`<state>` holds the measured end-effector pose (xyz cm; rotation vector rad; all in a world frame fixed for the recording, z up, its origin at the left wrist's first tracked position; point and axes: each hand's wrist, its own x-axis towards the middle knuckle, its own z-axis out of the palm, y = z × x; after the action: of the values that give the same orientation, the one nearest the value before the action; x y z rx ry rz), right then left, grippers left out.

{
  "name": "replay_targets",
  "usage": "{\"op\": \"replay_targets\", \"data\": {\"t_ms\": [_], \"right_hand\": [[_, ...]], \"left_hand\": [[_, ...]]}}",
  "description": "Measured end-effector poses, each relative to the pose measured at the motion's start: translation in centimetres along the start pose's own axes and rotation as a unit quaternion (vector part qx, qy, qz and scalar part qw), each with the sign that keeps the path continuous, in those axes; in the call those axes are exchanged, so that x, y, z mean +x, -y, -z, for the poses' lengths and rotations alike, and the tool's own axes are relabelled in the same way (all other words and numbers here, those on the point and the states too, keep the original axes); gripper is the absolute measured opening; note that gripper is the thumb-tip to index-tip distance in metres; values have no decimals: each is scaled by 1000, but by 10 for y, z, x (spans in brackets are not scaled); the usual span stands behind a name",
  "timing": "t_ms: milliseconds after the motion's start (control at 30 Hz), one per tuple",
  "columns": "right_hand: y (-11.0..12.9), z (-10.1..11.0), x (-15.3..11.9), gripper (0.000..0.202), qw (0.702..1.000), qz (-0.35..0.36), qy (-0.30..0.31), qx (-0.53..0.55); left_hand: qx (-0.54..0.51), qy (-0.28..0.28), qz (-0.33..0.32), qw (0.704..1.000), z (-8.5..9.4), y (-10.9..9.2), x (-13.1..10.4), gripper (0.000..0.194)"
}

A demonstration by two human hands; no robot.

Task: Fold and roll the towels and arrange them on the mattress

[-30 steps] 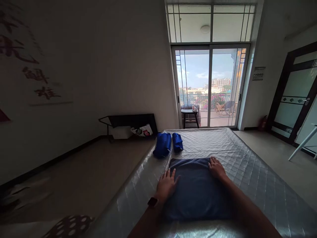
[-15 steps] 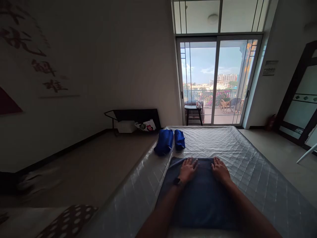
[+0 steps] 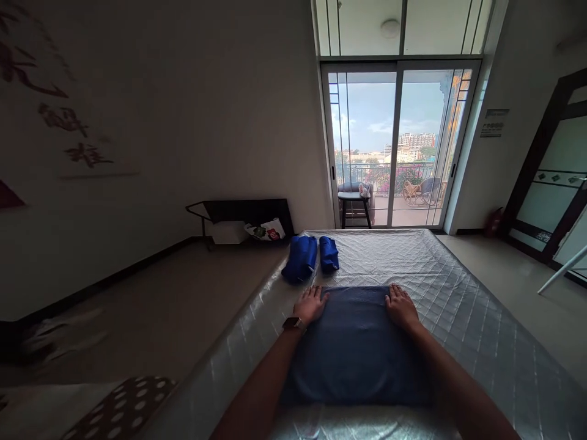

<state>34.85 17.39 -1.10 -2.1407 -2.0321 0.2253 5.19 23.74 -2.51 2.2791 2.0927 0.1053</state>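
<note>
A dark blue folded cloth [image 3: 355,354] lies flat on the silver quilted mattress [image 3: 477,342]. My left hand [image 3: 310,304], with a watch [image 3: 293,324] on its wrist, rests palm down on the far left corner of the cloth. Its fingers are stretched out and the thumb points inward. On the far right corner lies my right hand [image 3: 402,307], also flat with fingers extended. Just beyond the cloth, toward the left edge of the mattress, are two bright blue bundles: a larger one [image 3: 299,260] and a smaller rolled one [image 3: 329,255].
Sliding glass doors [image 3: 398,146] stand past the mattress, a stool [image 3: 354,205] in front of the left pane. By the wall sits a low black frame [image 3: 247,211] holding a white box [image 3: 228,232] and a printed bag [image 3: 266,230]. Brown polka-dot fabric [image 3: 123,409] is at lower left.
My left hand has slid left across the cloth to its far left corner. The right hand stays at the far right corner. The view has shifted slightly.
</note>
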Motion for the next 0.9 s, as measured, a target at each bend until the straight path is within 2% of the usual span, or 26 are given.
{"op": "replay_targets", "data": {"t_ms": [67,133,300,367,400,467,633,700,767,900], "right_hand": [[0,1,0,61,1000,-1,0,5],[1,1,0,61,1000,-3,1,4],[0,-1,1,62,1000,-2,4,-3],[-1,-3,2,62,1000,0,3,-8],[-2,-4,3,62,1000,1,3,-10],[-4,-7,5,63,1000,3,1,-10],[-8,-12,7,63,1000,11,-11,-7],[-8,-13,8,63,1000,9,-11,-8],[-8,-13,8,63,1000,7,-7,-8],[-8,-12,9,63,1000,6,-6,-9]], "left_hand": [[5,-11,1,1000,4,-10,5,65],[6,-23,-27,999,6,-30,7,62],[-16,-21,-168,985,-10,-101,0,56],[-26,-12,-178,984,-18,-115,-3,57],[-31,-9,-170,985,-21,-115,-3,59],[-37,-8,-140,989,-23,-99,-1,65],[-36,-15,-53,998,-17,-17,3,67],[-33,-14,-40,999,-15,5,4,66],[-31,-10,-37,999,-15,15,6,67],[-32,0,-37,999,-15,11,4,73]]}}
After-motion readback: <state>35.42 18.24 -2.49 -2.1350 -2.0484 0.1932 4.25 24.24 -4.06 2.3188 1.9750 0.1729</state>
